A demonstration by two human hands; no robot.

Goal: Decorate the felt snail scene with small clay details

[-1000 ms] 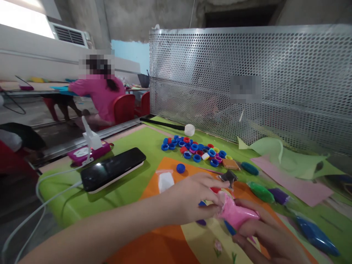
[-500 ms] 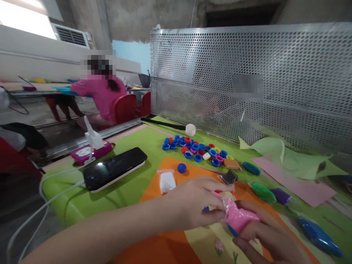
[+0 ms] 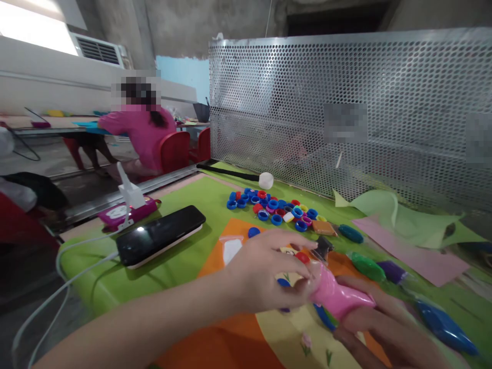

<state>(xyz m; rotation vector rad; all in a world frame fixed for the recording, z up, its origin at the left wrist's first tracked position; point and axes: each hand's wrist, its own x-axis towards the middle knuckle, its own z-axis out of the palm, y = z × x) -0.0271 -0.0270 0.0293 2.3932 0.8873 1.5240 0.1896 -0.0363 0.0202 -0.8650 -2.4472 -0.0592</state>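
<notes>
My left hand pinches the near end of a pink clay packet, thumb and fingers closed on its plastic. Under the packet's far end my right hand cradles it, fingers curled round it. Both hands hover over an orange and yellow paper sheet with a few bottle caps on it. A white clay packet lies just behind my left hand, and a dark packet sits beyond the pink one.
A pile of coloured bottle caps, an orange block, green, purple and blue clay packets lie right. A phone on a cable lies left. A perforated metal screen stands behind. A person in pink sits far left.
My left hand has lifted slightly and drawn the packet's end upward; the pink packet now looks stretched longer. The blue cap behind is partly hidden by my hand.
</notes>
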